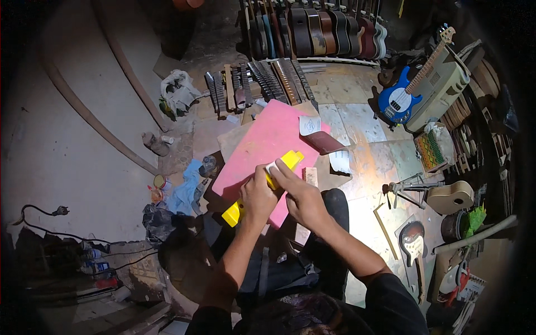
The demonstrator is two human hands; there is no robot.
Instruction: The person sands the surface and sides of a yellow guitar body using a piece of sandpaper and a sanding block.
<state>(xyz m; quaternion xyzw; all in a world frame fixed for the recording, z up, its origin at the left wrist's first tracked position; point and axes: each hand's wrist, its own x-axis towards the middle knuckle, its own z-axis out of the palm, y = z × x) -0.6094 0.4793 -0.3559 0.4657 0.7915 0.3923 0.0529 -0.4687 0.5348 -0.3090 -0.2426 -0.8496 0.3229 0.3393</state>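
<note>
My left hand is closed around a long yellow piece with holes in it, held slanting over a pink board. My right hand is closed at the piece's upper end, fingers pressed on a small white pad lying against the yellow surface; the fingers partly hide the pad. Beside my right hand stands a light wooden block. A curled sheet of brown sandpaper with white backing rests at the board's right edge.
Guitar bodies stand in a rack behind several necks. A blue bass leans at right, above an acoustic guitar and a sunburst body. A blue cloth lies left, near a wall and cables.
</note>
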